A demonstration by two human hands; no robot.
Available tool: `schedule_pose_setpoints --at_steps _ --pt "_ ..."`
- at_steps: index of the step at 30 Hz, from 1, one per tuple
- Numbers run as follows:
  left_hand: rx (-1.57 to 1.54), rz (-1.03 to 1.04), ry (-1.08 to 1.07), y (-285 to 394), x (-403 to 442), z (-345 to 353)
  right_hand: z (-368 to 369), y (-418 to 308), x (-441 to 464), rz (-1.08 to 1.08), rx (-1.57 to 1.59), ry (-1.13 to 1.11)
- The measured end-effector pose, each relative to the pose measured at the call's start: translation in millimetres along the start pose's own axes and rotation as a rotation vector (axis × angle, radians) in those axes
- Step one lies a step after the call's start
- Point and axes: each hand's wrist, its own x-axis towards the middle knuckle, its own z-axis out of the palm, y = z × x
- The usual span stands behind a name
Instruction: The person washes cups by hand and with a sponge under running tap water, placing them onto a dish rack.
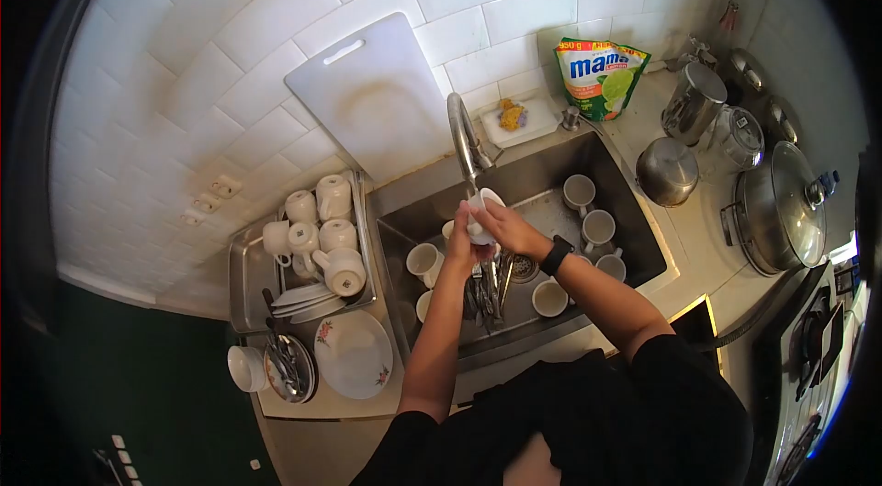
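Under the faucet, a white cup is held between both of my hands above the sink. My left hand grips the cup from the left and below. My right hand, with a black band on its wrist, closes round the cup's right side. Below them in the basin lie spoons and forks, partly hidden by my hands. Several white cups stand around them, among them one on the left, one at the back right and one in front.
A metal rack holds several upturned cups and some plates. Before it sit a floral plate and a bowl. A white cutting board leans on the wall. A soap pouch, pots and a large lidded pot stand right.
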Motion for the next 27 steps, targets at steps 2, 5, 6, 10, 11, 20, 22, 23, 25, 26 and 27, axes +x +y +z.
schedule_pose_setpoints --at_steps 2,5,6,10,11,20,22,23,25,26,27 --pt "-0.027 -0.085 -0.024 6 -9 6 -4 -14 -11 -0.013 -0.069 -0.120" --pt "-0.158 -0.143 -0.072 2 -13 6 -8 -21 -18 -0.094 -0.420 -0.147" --pt "-0.256 -0.135 -0.293 -1 -11 1 -8 -18 -17 -0.042 -0.510 -0.127" --pt "-0.520 0.274 -0.191 -33 -7 14 -3 -11 -9 -0.117 -0.360 0.157" --pt "-0.528 0.336 -0.117 -36 -3 16 1 -9 -6 -0.084 -0.361 0.165" --pt "-0.699 0.117 -0.136 -31 -2 4 -13 -15 -11 -0.421 -0.835 -0.192" --pt "-0.693 0.115 -0.139 -28 -7 9 -21 -16 -10 -0.349 -0.876 -0.219" --pt "-0.685 0.119 -0.107 -28 -10 12 -21 -16 -10 -0.313 -0.893 -0.235" --pt "-0.680 0.139 -0.087 -25 -11 11 -9 -12 -13 -0.417 -0.767 -0.068" --pt "-0.685 0.153 -0.101 -26 -8 8 -4 -10 -15 -0.468 -0.706 0.016" --pt "-0.692 0.163 -0.113 -30 -4 5 1 -10 -16 -0.397 -0.732 0.000"
